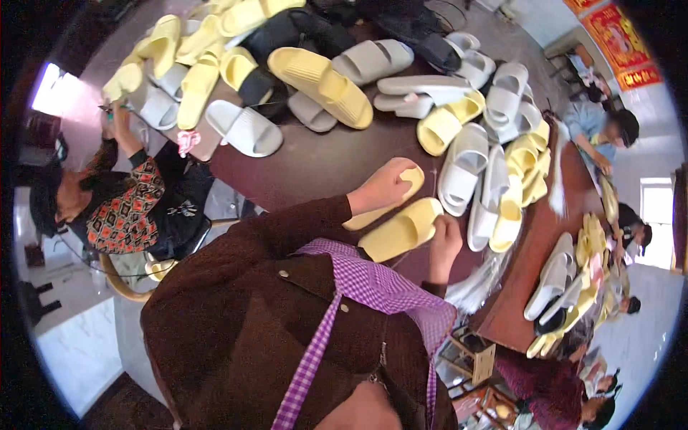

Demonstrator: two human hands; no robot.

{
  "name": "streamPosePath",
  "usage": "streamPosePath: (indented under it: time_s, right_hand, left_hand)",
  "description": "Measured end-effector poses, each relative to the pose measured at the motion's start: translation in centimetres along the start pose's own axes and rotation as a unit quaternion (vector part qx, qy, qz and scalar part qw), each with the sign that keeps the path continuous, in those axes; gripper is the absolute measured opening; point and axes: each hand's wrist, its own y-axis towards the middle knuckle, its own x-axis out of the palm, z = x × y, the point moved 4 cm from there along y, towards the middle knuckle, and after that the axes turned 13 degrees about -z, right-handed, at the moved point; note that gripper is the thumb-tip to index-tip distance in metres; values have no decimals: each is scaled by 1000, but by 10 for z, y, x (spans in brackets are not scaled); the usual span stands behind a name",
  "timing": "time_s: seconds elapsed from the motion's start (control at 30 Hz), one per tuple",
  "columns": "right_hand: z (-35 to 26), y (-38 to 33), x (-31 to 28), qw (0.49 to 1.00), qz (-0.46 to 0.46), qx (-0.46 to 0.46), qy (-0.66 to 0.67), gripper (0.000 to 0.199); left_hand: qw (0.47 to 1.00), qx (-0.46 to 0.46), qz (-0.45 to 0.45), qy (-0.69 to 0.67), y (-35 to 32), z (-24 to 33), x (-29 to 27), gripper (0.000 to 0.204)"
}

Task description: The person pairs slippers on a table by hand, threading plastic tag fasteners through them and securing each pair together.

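Observation:
My left hand (385, 188) is closed over one yellow slide slipper (367, 218), whose sole shows on both sides of my fist. Just nearer to me lies a second yellow slipper (394, 233), its strap end pointing right. At that end my right hand (446, 249) pinches the slipper's edge, fingers bent and partly hidden. Both slippers are close to the dark red tabletop (315, 168), in front of my purple checked apron (380, 276). To the right of my hands stands a row of white slippers (462, 168) and yellow slippers (507, 215).
Beyond my hands lie a large yellow slipper (320, 86), grey slippers (373, 59) and a pale grey slipper (245, 127). A bundle of white strands (484, 283) hangs by the table's right edge. A co-worker in a patterned top (129, 208) sits at left; several people work at right.

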Motion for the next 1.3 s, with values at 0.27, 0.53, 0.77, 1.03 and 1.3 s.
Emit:
streamPosePath:
  time_s: [0.27, 0.53, 0.77, 1.03, 1.3]
  right_hand:
    - [26, -29, 102, 941, -163, 194, 226, 21]
    - [36, 10, 117, 959, -85, 233, 137, 35]
    - [49, 10, 123, 972, -3, 203, 118, 39]
    - [29, 20, 119, 945, -44, 279, 164, 38]
    - [34, 12, 123, 950, 51, 183, 249, 40]
  left_hand:
    - [936, -239, 164, -200, -36, -78, -122, 41]
    - [920, -207, 282, -174, -18, -78, -191, 56]
    - [900, -114, 358, -221, 31, -122, -199, 58]
    - [869, -186, 405, -214, 35, -142, -205, 43]
    - [986, -11, 156, -55, 2, -78, -186, 36]
